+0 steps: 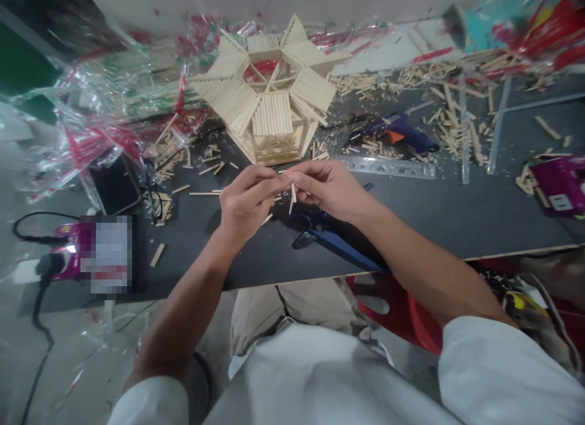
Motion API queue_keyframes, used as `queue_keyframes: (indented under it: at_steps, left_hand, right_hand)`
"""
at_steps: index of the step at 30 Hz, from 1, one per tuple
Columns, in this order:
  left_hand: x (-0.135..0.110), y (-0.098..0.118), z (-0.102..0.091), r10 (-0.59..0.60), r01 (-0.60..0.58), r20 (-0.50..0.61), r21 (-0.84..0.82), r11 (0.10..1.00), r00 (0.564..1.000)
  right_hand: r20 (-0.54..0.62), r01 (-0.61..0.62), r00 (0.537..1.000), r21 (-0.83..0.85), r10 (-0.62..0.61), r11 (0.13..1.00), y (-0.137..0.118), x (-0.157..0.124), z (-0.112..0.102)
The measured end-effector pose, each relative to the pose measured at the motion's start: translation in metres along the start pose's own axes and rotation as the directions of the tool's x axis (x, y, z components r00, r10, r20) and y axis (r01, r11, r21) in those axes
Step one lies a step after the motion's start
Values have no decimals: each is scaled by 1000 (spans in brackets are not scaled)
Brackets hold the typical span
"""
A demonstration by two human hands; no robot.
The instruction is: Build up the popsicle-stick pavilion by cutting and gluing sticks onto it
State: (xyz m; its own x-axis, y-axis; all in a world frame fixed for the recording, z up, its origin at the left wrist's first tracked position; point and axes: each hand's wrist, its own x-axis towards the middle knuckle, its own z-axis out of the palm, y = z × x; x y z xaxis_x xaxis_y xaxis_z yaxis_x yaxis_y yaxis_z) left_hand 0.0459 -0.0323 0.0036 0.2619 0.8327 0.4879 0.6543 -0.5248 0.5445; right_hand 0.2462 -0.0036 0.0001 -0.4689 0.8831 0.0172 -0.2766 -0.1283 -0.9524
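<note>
Above the near middle of the dark table, my left hand [245, 201] and my right hand [329, 189] meet fingertip to fingertip, both closed in a pinch. Short pale wooden sticks [293, 196] poke down from between the fingers; how many is hard to tell. Just beyond the hands stands a star-shaped model [272, 114] built of rows of similar sticks, with an open centre. Under my right wrist lies a blue-handled cutting tool [340, 242], partly covered by the hand and forearm. Loose stick pieces [219, 168] lie to the left of the model.
A blue and orange glue gun [406, 133] and a clear ruler [390, 167] lie right of the model. Farther right are translucent glue sticks [498, 129] and a purple packet [560, 181]. Leftward are a phone [114, 184], plastic wrapping [105, 96] and cables [41, 315].
</note>
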Motion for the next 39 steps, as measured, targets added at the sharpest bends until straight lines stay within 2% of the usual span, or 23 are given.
queue_keyframes:
  at_steps: [4, 7, 11, 18, 23, 27, 31, 34, 37, 39]
  left_hand:
    - [-1, 0, -1, -10, 10, 0, 100, 995, 1000]
    - [0, 1, -1, 5, 1, -41, 157, 988, 999]
    - [1, 4, 1, 34, -21, -84, 147, 989, 996]
    - [5, 7, 1, -4, 11, -42, 162, 987, 999]
    - [7, 8, -3, -35, 42, -41, 170, 985, 999]
    - [7, 4, -3, 9, -1, -49, 147, 989, 999]
    - [6, -3, 2, 113, -97, -119, 132, 987, 987]
    - [6, -6, 5, 144, -124, -149, 137, 983, 978]
    - [6, -7, 4, 150, -132, -121, 143, 981, 981]
    - [6, -8, 3, 162, -150, -75, 148, 978, 984]
  right_hand:
    - [12, -14, 1000, 9, 14, 1000, -2, -1, 1]
    - [23, -66, 998, 55, 65, 996, -2, -1, 1]
    - [31, -107, 994, 109, 104, 988, -4, -1, 3]
    - [6, -108, 994, 83, 108, 991, -10, -3, 1]
    - [-56, -12, 998, -38, 10, 999, -17, -7, -3]
    - [-104, 88, 988, -217, -112, 972, -17, -7, -4]
    - [-104, 197, 958, -438, -268, 877, -12, -8, -6]
    - [-66, 253, 933, -576, -353, 777, -8, -9, -8]
    - [-18, 275, 924, -664, -382, 696, -7, -10, -10]
    - [-3, 271, 926, -690, -377, 671, -8, -9, -12]
